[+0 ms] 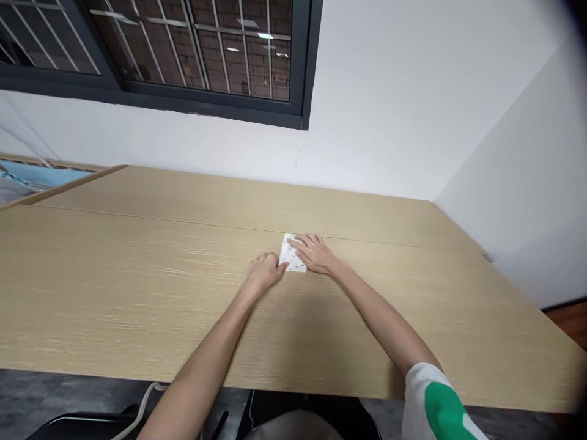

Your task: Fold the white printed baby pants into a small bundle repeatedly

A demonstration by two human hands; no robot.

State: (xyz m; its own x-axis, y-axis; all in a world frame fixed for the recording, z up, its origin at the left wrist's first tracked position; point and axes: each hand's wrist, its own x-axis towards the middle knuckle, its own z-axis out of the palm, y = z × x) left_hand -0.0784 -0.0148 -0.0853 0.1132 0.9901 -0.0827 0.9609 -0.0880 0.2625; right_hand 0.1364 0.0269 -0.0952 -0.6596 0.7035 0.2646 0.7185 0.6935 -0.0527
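Observation:
A small, flat white square [291,259] with faint printing lies on the wooden table in front of me. A dark slanting line shows near its lower edge; whether it is folded paper or a thin packet I cannot tell. My left hand [265,271] rests at its left side, fingers curled, with the thumb pressing on the lower left corner. From the right, my right hand [316,253] lies over the upper right part of the square, fingers stretched out and apart. That hand hides the square's right edge.
The pale wooden table [137,293] has a seam across its far part. Behind it stand a white wall [376,110] and a dark-framed barred window [215,101]. A black chair [82,426] and a pale cable [140,410] are below the front edge.

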